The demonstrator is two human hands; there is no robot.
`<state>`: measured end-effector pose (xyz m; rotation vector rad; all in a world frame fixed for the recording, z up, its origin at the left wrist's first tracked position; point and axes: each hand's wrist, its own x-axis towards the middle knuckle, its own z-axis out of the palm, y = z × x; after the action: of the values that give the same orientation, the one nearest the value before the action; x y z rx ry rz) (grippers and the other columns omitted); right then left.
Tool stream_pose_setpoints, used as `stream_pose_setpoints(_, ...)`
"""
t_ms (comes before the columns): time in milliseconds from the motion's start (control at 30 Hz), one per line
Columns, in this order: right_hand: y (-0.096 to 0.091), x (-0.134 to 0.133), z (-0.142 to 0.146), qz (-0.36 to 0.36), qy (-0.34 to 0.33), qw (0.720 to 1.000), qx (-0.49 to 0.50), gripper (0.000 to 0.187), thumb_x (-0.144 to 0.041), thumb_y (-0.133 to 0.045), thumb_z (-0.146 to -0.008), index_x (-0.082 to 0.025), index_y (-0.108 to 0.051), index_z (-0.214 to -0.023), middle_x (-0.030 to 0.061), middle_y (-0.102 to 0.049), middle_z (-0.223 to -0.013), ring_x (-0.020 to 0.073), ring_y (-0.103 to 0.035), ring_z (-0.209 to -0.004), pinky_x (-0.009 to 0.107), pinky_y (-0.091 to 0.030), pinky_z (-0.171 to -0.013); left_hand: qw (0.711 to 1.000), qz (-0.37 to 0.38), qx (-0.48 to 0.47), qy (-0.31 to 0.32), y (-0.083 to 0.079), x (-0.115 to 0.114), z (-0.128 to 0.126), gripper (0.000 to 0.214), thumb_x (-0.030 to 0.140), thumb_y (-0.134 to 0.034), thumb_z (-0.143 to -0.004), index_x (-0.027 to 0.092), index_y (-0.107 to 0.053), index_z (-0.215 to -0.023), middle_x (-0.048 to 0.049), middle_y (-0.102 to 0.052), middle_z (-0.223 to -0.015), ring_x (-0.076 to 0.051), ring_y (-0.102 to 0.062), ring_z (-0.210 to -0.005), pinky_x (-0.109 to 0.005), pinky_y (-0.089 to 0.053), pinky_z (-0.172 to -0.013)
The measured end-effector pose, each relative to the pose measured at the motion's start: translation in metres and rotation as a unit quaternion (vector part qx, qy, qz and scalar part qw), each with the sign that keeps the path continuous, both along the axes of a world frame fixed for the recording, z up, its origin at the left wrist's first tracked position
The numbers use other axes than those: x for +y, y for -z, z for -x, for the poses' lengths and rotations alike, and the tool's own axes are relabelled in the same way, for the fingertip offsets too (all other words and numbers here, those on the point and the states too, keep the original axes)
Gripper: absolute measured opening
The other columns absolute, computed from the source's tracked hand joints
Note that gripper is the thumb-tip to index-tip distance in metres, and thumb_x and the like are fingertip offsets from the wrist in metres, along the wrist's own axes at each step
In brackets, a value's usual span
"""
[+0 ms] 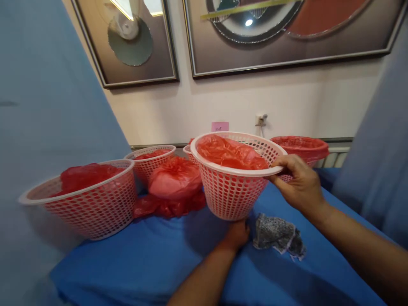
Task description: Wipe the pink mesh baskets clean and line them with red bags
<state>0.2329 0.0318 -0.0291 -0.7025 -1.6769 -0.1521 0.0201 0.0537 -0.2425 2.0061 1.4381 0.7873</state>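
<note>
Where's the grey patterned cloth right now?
In the head view the grey patterned cloth lies on the blue table cover, right of centre, just right of the left hand and below the basket whose rim the right hand grips.

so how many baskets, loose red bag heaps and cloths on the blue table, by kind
mesh baskets: 5, one held by the right hand
loose red bag heap: 1
patterned cloth: 1
total: 7

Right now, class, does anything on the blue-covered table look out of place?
Yes. One bulging red plastic bag lies loose on the blue tablecloth, outside the white perforated plastic baskets; the other red bags sit inside baskets.
</note>
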Motion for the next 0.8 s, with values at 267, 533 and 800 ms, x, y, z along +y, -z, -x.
stream_pose_setpoints(267,0.071,0.041,-0.013,0.028,0.083,0.995,-0.045,0.014,-0.025,-0.056,-0.098,-0.022,-0.061,-0.111,0.0102,-0.067,-0.108,0.0238,-0.068,-0.094,0.039,-0.058,-0.082,0.963,-0.054,-0.089,-0.247,-0.027,0.010,0.040,0.016,0.014,-0.057,-0.077,0.017,-0.069,-0.087,-0.0063,-0.074,-0.082,-0.023,-0.070,-0.078,-0.037,-0.058,-0.078)
stream_pose_setpoints(533,0.068,0.041,-0.011,0.016,0.164,0.982,-0.089,0.029,-0.028,-0.050,-0.103,-0.023,-0.064,-0.128,0.0114,-0.069,-0.119,0.0254,-0.068,-0.105,0.039,-0.052,-0.085,0.930,-0.267,-0.120,-0.220,-0.184,0.026,0.044,0.028,0.037,-0.065,-0.089,0.020,-0.070,-0.110,-0.0083,-0.074,-0.115,-0.023,-0.070,-0.108,-0.038,-0.053,-0.102)
stream_pose_setpoints(800,0.060,0.050,-0.018,0.016,0.215,0.967,-0.133,0.029,-0.029,-0.052,-0.102,-0.022,-0.069,-0.125,0.0086,-0.074,-0.117,0.0227,-0.065,-0.093,0.037,-0.041,-0.080,0.950,-0.075,0.299,0.043,-0.294,0.111,-0.043,0.079,0.050,-0.090,-0.062,0.014,-0.067,-0.128,-0.0150,-0.071,-0.134,-0.036,-0.063,-0.127,-0.045,-0.048,-0.109)
